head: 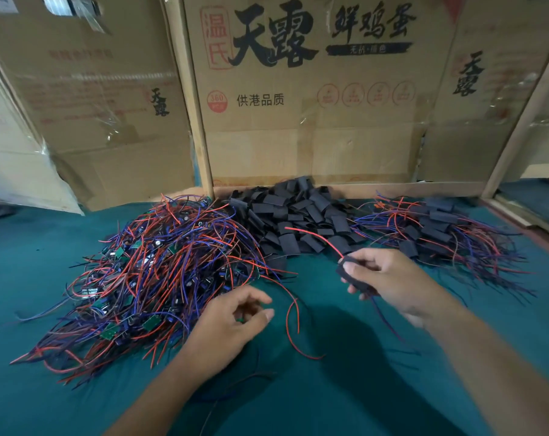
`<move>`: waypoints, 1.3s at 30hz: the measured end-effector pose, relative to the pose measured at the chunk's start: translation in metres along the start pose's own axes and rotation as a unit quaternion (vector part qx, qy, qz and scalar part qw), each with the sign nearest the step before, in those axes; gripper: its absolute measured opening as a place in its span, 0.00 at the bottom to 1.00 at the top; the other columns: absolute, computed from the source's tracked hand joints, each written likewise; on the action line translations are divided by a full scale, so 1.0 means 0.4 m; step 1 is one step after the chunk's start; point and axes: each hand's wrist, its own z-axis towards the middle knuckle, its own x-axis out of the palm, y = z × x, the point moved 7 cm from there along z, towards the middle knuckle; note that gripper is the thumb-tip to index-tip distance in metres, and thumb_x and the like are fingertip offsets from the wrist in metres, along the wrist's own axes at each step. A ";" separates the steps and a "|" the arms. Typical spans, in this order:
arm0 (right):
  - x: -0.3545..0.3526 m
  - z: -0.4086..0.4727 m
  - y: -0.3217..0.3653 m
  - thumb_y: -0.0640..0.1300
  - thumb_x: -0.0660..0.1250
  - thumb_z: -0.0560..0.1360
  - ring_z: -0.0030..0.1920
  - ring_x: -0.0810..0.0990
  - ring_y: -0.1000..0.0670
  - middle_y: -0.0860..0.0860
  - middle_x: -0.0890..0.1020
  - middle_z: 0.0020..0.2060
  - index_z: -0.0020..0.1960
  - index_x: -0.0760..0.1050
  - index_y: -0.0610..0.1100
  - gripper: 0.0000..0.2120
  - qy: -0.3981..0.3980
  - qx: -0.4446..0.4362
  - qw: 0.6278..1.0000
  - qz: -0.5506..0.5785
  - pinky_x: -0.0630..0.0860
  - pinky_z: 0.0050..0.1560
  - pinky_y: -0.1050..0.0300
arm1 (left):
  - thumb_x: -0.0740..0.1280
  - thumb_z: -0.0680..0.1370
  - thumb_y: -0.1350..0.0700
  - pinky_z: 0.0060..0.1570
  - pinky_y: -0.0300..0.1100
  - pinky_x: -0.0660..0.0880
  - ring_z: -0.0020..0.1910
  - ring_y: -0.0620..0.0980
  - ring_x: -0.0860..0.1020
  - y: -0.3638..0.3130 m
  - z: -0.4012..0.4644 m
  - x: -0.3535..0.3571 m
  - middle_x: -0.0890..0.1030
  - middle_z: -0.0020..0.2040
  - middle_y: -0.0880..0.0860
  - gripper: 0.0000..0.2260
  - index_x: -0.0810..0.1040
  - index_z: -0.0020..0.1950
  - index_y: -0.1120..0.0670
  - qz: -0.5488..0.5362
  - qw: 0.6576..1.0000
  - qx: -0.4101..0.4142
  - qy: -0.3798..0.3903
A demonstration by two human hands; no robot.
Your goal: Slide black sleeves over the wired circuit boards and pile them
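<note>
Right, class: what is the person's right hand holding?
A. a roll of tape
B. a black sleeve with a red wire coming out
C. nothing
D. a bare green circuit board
B: the right hand pinches a black sleeve, a red wire trailing from its top.

The table (46,247) wore a plain teal-green cloth. On its left lay a tangle of wired circuit boards (147,272), the wires red, blue-violet and black, the small boards green. In the middle sat a heap of matt black sleeves (295,212), without pattern. On the right, the sleeved pile (440,234) showed black sleeves with red and blue wires trailing out. The right hand (383,281) held a black sleeved board (348,272) from which a red wire (314,236) rose and a blue one hung. Behind stood brown cardboard boxes (298,89) printed with bold black characters and faded red seals.
</note>
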 end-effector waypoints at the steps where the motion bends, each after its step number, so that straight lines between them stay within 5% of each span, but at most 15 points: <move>1: -0.048 0.026 -0.001 0.38 0.66 0.79 0.35 0.82 0.53 0.48 0.85 0.38 0.52 0.79 0.41 0.04 -0.031 0.001 0.999 -0.015 0.77 0.33 0.60 | 0.72 0.77 0.61 0.38 0.43 0.75 0.35 0.50 0.76 -0.002 -0.011 -0.020 0.82 0.40 0.52 0.05 0.82 0.49 0.51 0.032 0.999 0.021 -0.020; 5: -0.233 0.136 -0.013 0.42 0.69 0.78 0.34 0.82 0.52 0.45 0.85 0.41 0.54 0.77 0.39 0.08 -0.169 0.036 0.980 -0.101 0.74 0.33 0.60 | 0.73 0.76 0.62 0.34 0.33 0.71 0.30 0.40 0.73 -0.018 -0.086 -0.061 0.80 0.35 0.46 0.09 0.81 0.45 0.46 0.131 0.985 0.102 -0.049; 10: -0.353 0.183 0.036 0.52 0.65 0.78 0.61 0.77 0.38 0.41 0.80 0.59 0.62 0.72 0.43 0.17 -0.301 0.062 0.873 -0.378 0.72 0.59 0.47 | 0.72 0.75 0.53 0.28 0.33 0.67 0.25 0.39 0.70 -0.019 -0.170 -0.106 0.79 0.31 0.44 0.05 0.81 0.46 0.43 0.158 0.974 0.116 -0.113; 14: -0.154 0.167 0.054 0.49 0.66 0.77 0.50 0.82 0.45 0.53 0.84 0.44 0.53 0.75 0.48 0.07 -0.212 -0.039 0.914 -0.344 0.77 0.50 0.51 | 0.69 0.73 0.50 0.27 0.38 0.67 0.25 0.47 0.72 -0.003 -0.225 -0.155 0.78 0.30 0.46 0.06 0.80 0.49 0.42 0.141 0.973 0.097 -0.153; 17: 0.040 0.136 0.061 0.47 0.67 0.77 0.46 0.81 0.48 0.55 0.82 0.42 0.51 0.76 0.48 0.05 -0.094 -0.091 0.936 -0.326 0.78 0.51 0.50 | 0.69 0.73 0.47 0.25 0.44 0.67 0.26 0.56 0.72 -0.001 -0.250 -0.177 0.78 0.31 0.49 0.05 0.80 0.48 0.43 0.116 0.971 0.098 -0.183; 21: 0.239 0.114 0.079 0.46 0.65 0.78 0.42 0.80 0.51 0.54 0.82 0.41 0.46 0.77 0.50 0.03 0.021 -0.143 0.927 -0.345 0.78 0.47 0.49 | 0.65 0.75 0.48 0.30 0.32 0.70 0.30 0.43 0.74 -0.039 -0.271 -0.205 0.78 0.37 0.42 0.03 0.77 0.47 0.43 0.188 0.953 0.165 -0.172; 24: 0.304 0.136 0.080 0.44 0.61 0.80 0.46 0.78 0.48 0.53 0.81 0.47 0.49 0.77 0.50 0.06 0.014 -0.148 0.903 -0.404 0.77 0.46 0.50 | 0.64 0.78 0.51 0.37 0.24 0.66 0.35 0.35 0.72 -0.049 -0.248 -0.200 0.75 0.40 0.40 0.01 0.75 0.48 0.46 0.243 0.938 0.203 -0.143; 27: 0.299 0.172 0.081 0.43 0.59 0.82 0.50 0.78 0.45 0.51 0.80 0.51 0.54 0.77 0.48 0.08 -0.026 -0.110 0.884 -0.453 0.77 0.48 0.50 | 0.64 0.78 0.54 0.39 0.25 0.65 0.36 0.37 0.69 -0.042 -0.234 -0.193 0.74 0.40 0.44 0.01 0.73 0.49 0.49 0.277 0.924 0.232 -0.126; 33: 0.398 0.150 0.115 0.49 0.65 0.79 0.41 0.78 0.49 0.53 0.80 0.41 0.45 0.78 0.49 0.06 0.023 -0.174 0.892 -0.417 0.72 0.38 0.55 | 0.63 0.78 0.55 0.37 0.31 0.68 0.34 0.43 0.71 -0.029 -0.230 -0.207 0.74 0.39 0.46 0.02 0.74 0.47 0.53 0.282 0.921 0.226 -0.143; 39: 0.490 0.173 0.106 0.60 0.62 0.79 0.42 0.80 0.43 0.49 0.80 0.40 0.44 0.75 0.44 0.18 -0.016 -0.124 0.859 -0.496 0.69 0.36 0.54 | 0.62 0.78 0.54 0.36 0.25 0.62 0.33 0.35 0.67 -0.018 -0.217 -0.214 0.74 0.38 0.44 0.07 0.76 0.44 0.56 0.294 0.930 0.174 -0.138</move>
